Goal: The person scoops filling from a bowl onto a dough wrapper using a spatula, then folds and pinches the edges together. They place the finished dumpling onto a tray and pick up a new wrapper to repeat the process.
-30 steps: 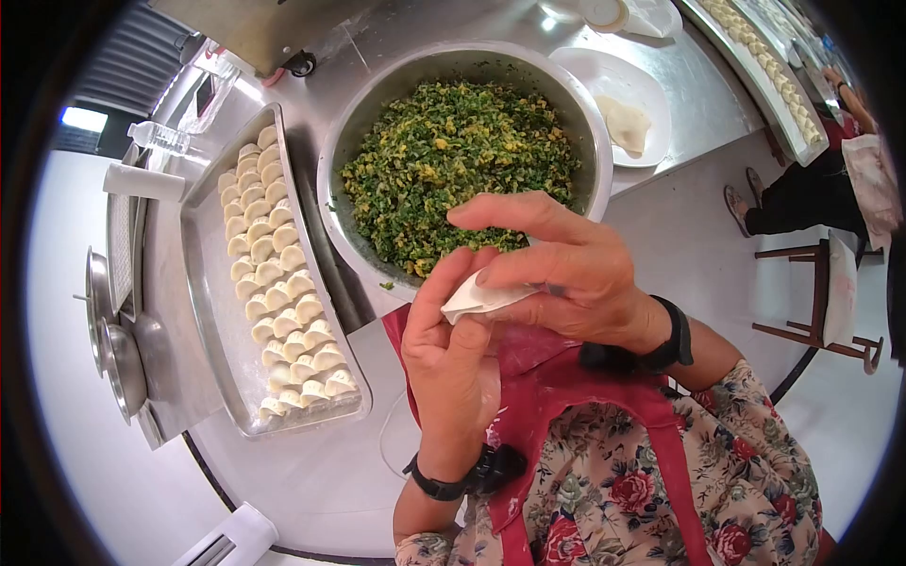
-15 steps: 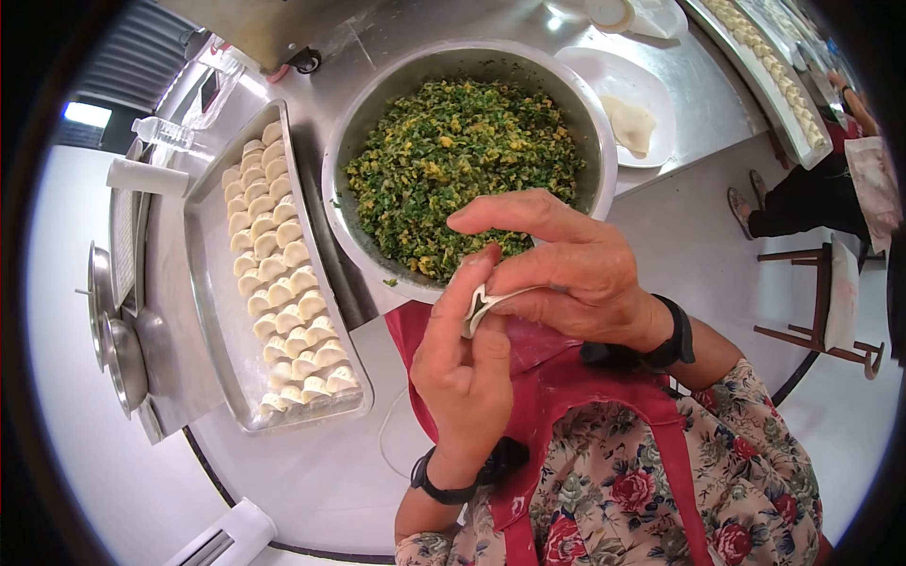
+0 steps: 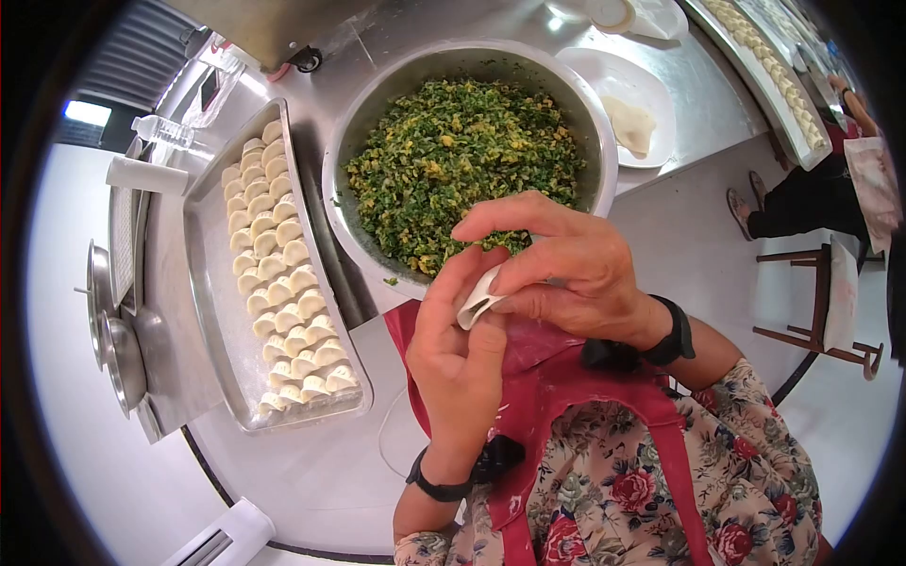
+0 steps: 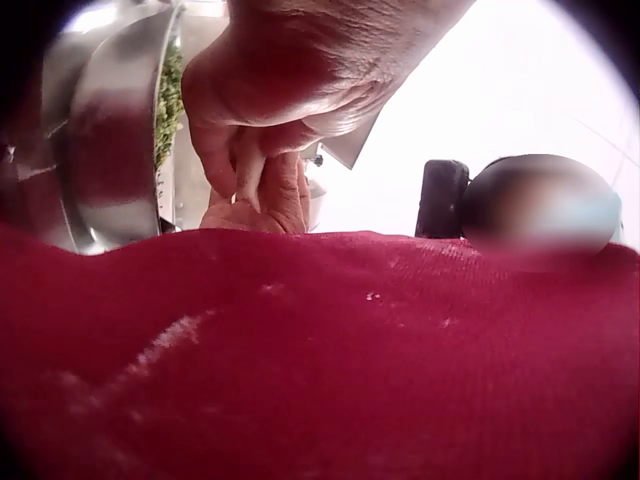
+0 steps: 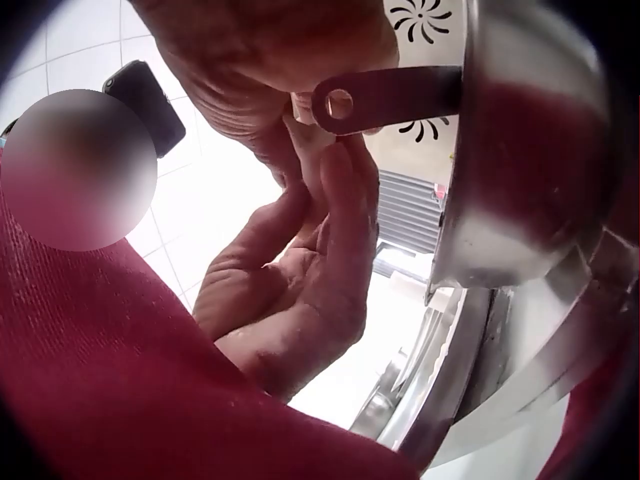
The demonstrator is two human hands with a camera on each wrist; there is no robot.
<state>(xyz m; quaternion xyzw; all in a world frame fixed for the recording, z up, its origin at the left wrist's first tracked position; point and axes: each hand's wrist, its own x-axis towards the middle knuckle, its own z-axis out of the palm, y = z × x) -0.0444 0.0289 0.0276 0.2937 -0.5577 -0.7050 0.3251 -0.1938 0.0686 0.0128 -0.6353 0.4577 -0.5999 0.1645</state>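
Note:
A folded white dough wrapper (image 3: 478, 298) is held between both hands, just in front of the big metal bowl (image 3: 330, 203) of chopped green and yellow filling (image 3: 462, 160). The left hand (image 3: 458, 363) grips its near side, fingers and thumb around it. Thumb and index finger of the right hand (image 3: 580, 274) pinch the other side, with one finger extended over the filling. In the right wrist view the dough (image 5: 315, 165) shows as a pale strip between the fingers. The left wrist view shows the pinching hand (image 4: 290, 80) from close up; the red apron fills its lower half.
Left of the bowl lies a metal tray (image 3: 212, 311) with rows of folded dumplings (image 3: 274, 269). A white plate (image 3: 661, 113) with a flat wrapper (image 3: 629, 125) stands right of the bowl. Another dumpling tray (image 3: 812, 146), a stool (image 3: 816, 292) and a second person are at the right.
Both hands have shifted their grip along the dough. Its edge stood up in a bent fold half a second ago; now it lies as a narrower, tilted fold between the fingers.

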